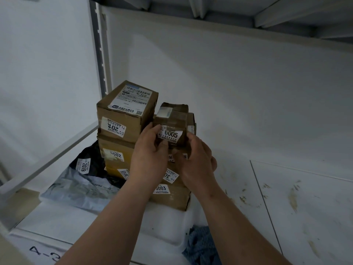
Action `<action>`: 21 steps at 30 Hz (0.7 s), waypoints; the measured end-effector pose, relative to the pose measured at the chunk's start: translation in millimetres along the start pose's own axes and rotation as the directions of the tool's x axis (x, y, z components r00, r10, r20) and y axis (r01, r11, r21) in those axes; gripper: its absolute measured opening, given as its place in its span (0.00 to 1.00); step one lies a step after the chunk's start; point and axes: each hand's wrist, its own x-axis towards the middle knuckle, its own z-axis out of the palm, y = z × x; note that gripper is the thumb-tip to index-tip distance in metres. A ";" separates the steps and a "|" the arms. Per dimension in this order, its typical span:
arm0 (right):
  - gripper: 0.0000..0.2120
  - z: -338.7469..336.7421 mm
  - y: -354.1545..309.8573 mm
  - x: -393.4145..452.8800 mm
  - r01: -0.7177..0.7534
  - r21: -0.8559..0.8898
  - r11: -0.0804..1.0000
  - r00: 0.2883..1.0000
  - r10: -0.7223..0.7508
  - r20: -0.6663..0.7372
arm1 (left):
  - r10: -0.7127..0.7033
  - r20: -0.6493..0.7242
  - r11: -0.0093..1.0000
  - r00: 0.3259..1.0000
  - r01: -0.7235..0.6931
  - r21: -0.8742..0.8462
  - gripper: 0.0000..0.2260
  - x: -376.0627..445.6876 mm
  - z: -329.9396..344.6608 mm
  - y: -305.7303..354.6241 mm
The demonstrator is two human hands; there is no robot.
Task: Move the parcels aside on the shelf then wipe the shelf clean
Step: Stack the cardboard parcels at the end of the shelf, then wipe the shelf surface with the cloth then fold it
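A small brown taped box labelled 6005 (172,121) is gripped between my left hand (150,155) and my right hand (196,161), on top of a stack of cardboard parcels (172,196) at the left end of the white shelf (248,217). A taller box with a shipping label (126,109) tops a second stack just to the left. A black bag labelled 2019 (86,161) and a grey bag (76,190) lie at the far left. A blue cloth (200,245) lies on the shelf's front edge by my right forearm.
Brown smears and streaks (292,197) dirty the right part of the shelf. A white upright post (99,50) stands at the back left. The shelf above (229,22) hangs overhead. A handwritten mark "4-3" (45,253) is on the front edge.
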 end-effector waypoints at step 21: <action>0.18 12.1 135.7 -97.3 -0.435 -0.239 0.868 0.855 0.482 0.193 | -0.272 0.215 0.944 0.938 0.216 0.251 0.17 -86.8 35.6 -81.5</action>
